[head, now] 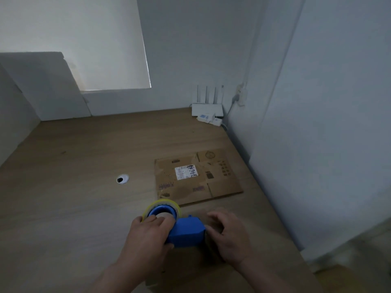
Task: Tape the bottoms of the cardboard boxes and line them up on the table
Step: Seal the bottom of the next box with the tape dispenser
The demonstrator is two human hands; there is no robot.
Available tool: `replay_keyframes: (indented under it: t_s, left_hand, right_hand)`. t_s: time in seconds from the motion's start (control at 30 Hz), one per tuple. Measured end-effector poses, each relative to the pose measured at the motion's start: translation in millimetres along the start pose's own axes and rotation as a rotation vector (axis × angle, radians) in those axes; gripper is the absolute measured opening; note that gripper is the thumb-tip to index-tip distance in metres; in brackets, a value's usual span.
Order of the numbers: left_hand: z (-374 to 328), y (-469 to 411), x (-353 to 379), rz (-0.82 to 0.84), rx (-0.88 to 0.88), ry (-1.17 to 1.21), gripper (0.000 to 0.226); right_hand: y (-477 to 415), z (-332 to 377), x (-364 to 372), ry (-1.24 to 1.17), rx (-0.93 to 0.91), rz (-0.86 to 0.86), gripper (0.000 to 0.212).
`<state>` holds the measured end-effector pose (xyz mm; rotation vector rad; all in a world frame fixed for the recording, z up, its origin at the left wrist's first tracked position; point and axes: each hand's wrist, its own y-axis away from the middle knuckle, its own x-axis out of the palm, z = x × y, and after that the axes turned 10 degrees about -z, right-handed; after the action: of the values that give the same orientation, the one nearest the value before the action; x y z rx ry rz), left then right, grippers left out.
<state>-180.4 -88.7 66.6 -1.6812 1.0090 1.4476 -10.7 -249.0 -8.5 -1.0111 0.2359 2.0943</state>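
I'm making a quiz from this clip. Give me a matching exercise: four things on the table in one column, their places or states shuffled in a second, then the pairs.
Things:
1. tape dispenser
2. flattened cardboard box
3. router
4. cable hole

Places or states:
A. far corner, by the wall
B. lying flat, unfolded
C. held in the left hand
D. set in the tabletop, left of the cardboard

Pairs: 1-C, 2-B, 3-A, 4-D

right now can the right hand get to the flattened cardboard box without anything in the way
Probably yes. The right hand sits at the blue tape dispenser, and the flattened cardboard box lies just beyond it on the table, with only bare tabletop between them.
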Motion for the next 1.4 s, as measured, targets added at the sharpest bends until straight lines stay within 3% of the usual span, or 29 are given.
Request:
replay_keyframes:
  t_s: [0.13, 0.43, 0.53, 0.6, 0.73, 0.83, 1.03, 1.17, 1.4]
  left_hand:
    - [0.5, 0.8, -0.5, -0.007, -0.002, -0.005, 0.038]
    - [1.8, 0.9, 2.7, -0.017, 0.010, -0.029, 0.041]
    - [0.3, 0.9, 1.5, -0.019, 0.008, -0.033, 0.040]
    - [-0.8, 0.4, 1.0, -0.011, 0.006, -0.041, 0.040]
    - [-2.8, 1.2, -1.9, 0.000, -0.001, -0.039, 0.039]
    - [-3.7, 0.9, -5.8, 0.022, -0.001, -0.041, 0.036]
    - [-4.5, -19.8, -40.3, 0.189, -0.008, 0.145, 0.033]
    - [0.1, -26.3, -60.2, 0.306, -0.087, 0.365, 0.025]
    - [33.0, -22.4, -83.6, 0.424, -0.302, 0.455, 0.021]
  right_hand:
    - [-1.4, 2.5, 1.1, 0.013, -0.021, -0.006, 0.006]
    - [-0.3, 3.3, 1.0, -0.003, 0.037, -0.034, 0.014]
    - [1.7, 1.6, 0.8, -0.029, 0.094, -0.015, 0.041]
    - [1.3, 0.7, 0.7, -0.029, 0.067, -0.004, 0.048]
    - [-0.6, 3.2, -0.8, 0.005, -0.008, 0.019, 0.024]
    - [0.8, 3.2, 0.6, -0.010, -0.033, -0.016, 0.030]
    - [5.3, 0.1, 3.3, -0.136, 0.052, -0.110, 0.039]
    - [9.2, 4.4, 0.8, -0.181, 0.077, -0.162, 0.040]
    - [5.0, 10.1, -3.4, -0.349, 0.252, -0.255, 0.044]
